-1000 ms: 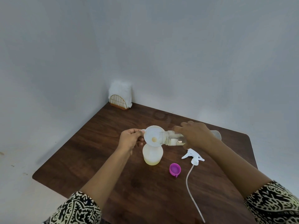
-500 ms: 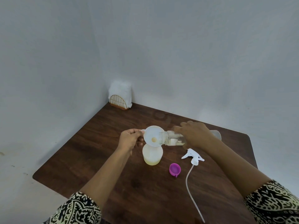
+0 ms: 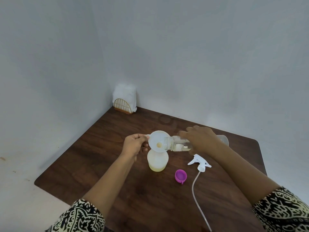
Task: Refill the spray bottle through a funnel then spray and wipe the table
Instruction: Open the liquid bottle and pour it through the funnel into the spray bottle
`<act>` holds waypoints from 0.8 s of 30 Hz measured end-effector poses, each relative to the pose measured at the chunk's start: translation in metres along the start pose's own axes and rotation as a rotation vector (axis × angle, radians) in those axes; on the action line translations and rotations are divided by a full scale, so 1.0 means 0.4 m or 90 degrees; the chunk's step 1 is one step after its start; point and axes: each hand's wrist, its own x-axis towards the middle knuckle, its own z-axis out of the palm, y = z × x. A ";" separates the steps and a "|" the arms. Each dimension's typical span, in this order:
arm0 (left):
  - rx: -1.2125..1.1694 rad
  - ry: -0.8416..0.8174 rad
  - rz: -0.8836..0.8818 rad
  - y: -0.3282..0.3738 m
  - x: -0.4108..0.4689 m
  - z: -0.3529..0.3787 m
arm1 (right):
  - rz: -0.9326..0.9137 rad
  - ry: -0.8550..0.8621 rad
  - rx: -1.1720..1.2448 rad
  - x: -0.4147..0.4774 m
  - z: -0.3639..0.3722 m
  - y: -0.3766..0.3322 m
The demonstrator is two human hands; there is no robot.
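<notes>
Wooden table [image 3: 100, 156]; clear bottle [image 3: 175, 144] sideways over funnel [image 3: 156, 139].

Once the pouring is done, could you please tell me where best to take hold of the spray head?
Pinch the spray head from above by its round collar, where the dip tube joins. It lies flat on the table, and the thin tube trailing toward the person would likely flex if gripped.

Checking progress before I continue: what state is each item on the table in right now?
spray bottle, upright, headless, a little yellowish liquid inside.
funnel, seated in bottle neck, left hand pinching its tab.
clear bottle, uncapped, tipped, mouth over funnel, gripped by right hand.
purple cap, off, lying on table.
trigger sprayer, detached, lying on table.
napkin holder, upright, stocked.
</notes>
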 end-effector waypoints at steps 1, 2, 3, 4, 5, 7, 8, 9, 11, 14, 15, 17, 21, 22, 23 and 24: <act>-0.003 0.000 0.000 0.000 0.000 0.000 | 0.001 -0.002 0.001 0.001 0.000 0.000; -0.003 0.000 0.000 0.000 0.000 0.000 | 0.002 -0.004 0.002 0.002 0.000 0.000; -0.003 0.001 0.000 0.001 0.000 0.000 | 0.003 -0.005 0.002 0.003 0.000 0.000; -0.002 0.001 0.000 0.001 0.000 0.000 | 0.003 -0.004 0.002 0.003 0.001 0.000; -0.002 0.001 0.001 0.001 0.000 0.001 | 0.002 -0.002 0.001 0.002 0.002 0.000; -0.002 0.001 0.000 0.001 0.001 0.001 | 0.001 0.003 -0.003 0.003 0.004 0.001; -0.002 0.001 -0.001 0.002 0.001 0.001 | 0.000 0.004 -0.005 0.005 0.004 0.001; -0.005 0.001 -0.002 0.002 0.002 0.001 | 0.001 0.004 -0.005 0.005 0.003 0.000; -0.009 0.001 -0.002 0.002 0.003 0.000 | 0.002 0.000 -0.002 0.007 0.001 0.001; -0.004 0.003 -0.001 0.003 0.003 0.001 | 0.000 -0.005 -0.004 0.007 -0.001 0.001; -0.003 0.004 0.000 0.003 0.002 0.001 | 0.000 -0.008 -0.004 0.007 -0.002 0.001; -0.003 0.007 0.001 0.002 0.002 0.001 | 0.000 -0.014 -0.003 0.008 -0.003 0.001; -0.001 0.009 0.003 0.003 0.002 0.002 | -0.003 -0.020 -0.009 0.011 -0.005 0.001; 0.002 0.011 0.003 0.003 0.003 0.003 | -0.004 -0.020 -0.011 0.011 -0.006 0.002; 0.004 0.012 0.003 0.003 0.004 0.003 | -0.003 -0.021 -0.011 0.011 -0.006 0.002; 0.005 0.011 0.002 0.002 0.004 0.003 | -0.003 -0.022 -0.010 0.011 -0.006 0.002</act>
